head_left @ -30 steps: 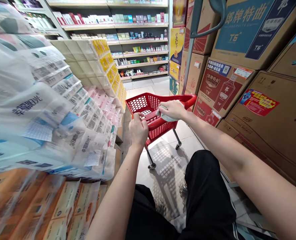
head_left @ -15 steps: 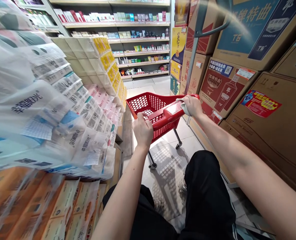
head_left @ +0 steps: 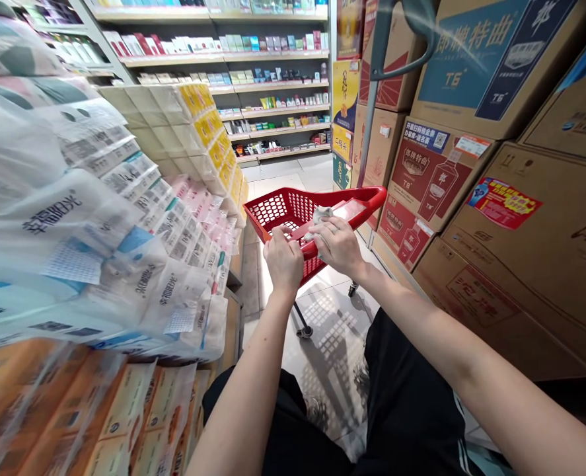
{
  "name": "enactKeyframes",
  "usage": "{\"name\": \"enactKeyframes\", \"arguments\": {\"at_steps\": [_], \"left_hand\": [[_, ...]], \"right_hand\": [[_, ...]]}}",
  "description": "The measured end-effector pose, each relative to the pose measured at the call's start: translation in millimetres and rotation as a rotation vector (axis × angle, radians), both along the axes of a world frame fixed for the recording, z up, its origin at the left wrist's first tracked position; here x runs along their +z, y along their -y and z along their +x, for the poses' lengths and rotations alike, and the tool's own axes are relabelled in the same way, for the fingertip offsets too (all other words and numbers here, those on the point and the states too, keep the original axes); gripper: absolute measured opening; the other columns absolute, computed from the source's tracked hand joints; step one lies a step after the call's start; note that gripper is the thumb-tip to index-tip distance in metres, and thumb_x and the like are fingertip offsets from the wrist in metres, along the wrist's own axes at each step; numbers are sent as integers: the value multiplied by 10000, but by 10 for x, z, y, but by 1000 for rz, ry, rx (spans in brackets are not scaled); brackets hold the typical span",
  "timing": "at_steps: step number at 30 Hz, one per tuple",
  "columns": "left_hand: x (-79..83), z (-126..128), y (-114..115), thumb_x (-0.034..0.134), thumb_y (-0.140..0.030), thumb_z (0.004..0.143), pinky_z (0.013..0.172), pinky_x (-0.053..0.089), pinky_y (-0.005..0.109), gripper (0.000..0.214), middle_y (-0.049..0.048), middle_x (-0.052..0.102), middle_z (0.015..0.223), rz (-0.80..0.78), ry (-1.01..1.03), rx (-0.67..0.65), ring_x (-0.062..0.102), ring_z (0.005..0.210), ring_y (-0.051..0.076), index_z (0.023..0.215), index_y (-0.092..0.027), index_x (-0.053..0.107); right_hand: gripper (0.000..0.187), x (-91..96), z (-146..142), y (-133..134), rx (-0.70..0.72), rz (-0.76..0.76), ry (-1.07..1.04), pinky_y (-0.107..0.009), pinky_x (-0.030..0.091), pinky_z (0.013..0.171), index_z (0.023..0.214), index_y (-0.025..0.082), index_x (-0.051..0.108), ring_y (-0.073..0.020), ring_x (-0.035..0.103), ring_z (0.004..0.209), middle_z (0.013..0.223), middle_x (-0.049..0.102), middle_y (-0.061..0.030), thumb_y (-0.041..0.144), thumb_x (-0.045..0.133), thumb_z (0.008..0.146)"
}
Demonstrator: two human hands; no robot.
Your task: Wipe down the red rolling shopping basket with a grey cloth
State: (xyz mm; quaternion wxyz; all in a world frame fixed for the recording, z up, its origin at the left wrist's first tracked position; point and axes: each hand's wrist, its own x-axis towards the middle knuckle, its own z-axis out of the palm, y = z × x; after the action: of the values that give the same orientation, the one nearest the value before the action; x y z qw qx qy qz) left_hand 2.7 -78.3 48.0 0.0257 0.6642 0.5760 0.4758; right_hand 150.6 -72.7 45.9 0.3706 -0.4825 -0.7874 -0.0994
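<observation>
A red plastic shopping cart [head_left: 277,208] on small wheels stands in the aisle in front of me. My left hand [head_left: 283,259] is closed round the near rim of the cart. Beside it, my right hand [head_left: 339,243] presses a crumpled white cloth [head_left: 318,215] onto the cart's red rim. The cloth sticks out above my fingers. My knees in black trousers [head_left: 406,396] show below.
Stacked packs of tissue paper [head_left: 99,225] fill the left side. Brown liquor cartons [head_left: 495,198] are piled along the right. Shelves of small goods [head_left: 273,73] stand at the far end of the tiled aisle. A grey metal handle [head_left: 372,92] rises beside the cartons.
My right hand with the cloth slid from the middle of the rim out to its right end, then back left beside my left hand. The left hand kept its grip.
</observation>
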Motion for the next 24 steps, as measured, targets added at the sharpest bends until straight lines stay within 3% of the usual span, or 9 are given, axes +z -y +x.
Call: {"name": "enactKeyframes", "arguments": {"at_steps": [5,9,14,17,24], "left_hand": [[-31,-1,20,359,-104,772,856,391,373,247,34,552,840,-4,16,-55,540,826,211,966,-221,457],[-49,-11,13,348,-127,792,845,402,358,229,36,565,859,-7,70,-80,544,839,201,965,-218,467],[-102,-250,-108,336,-213,837,864,415,308,206,33,585,952,-67,189,-219,553,921,164,992,-207,473],[-164,-382,-194,305,-264,863,901,399,302,220,34,584,972,-112,150,-258,536,964,163,914,-204,511],[-330,-345,-276,272,-285,887,863,404,283,253,15,551,849,-25,252,-228,518,877,156,778,-213,489]], "right_hand": [[422,267,-30,-248,45,-111,258,-362,339,961,790,165,698,-223,581,987,893,702,-86,295,320,925],[441,362,-112,-343,43,-208,381,-355,361,864,726,160,706,-213,620,805,796,709,-89,307,334,912],[469,295,-41,-261,122,-140,368,-333,345,855,757,182,699,-184,609,769,793,706,-57,338,290,925],[446,230,0,-200,127,-93,281,-314,340,861,830,195,691,-180,604,833,840,702,-45,360,290,933],[420,149,-311,47,-110,-53,128,-341,307,937,886,160,653,-208,574,937,935,688,-100,340,278,945]]}}
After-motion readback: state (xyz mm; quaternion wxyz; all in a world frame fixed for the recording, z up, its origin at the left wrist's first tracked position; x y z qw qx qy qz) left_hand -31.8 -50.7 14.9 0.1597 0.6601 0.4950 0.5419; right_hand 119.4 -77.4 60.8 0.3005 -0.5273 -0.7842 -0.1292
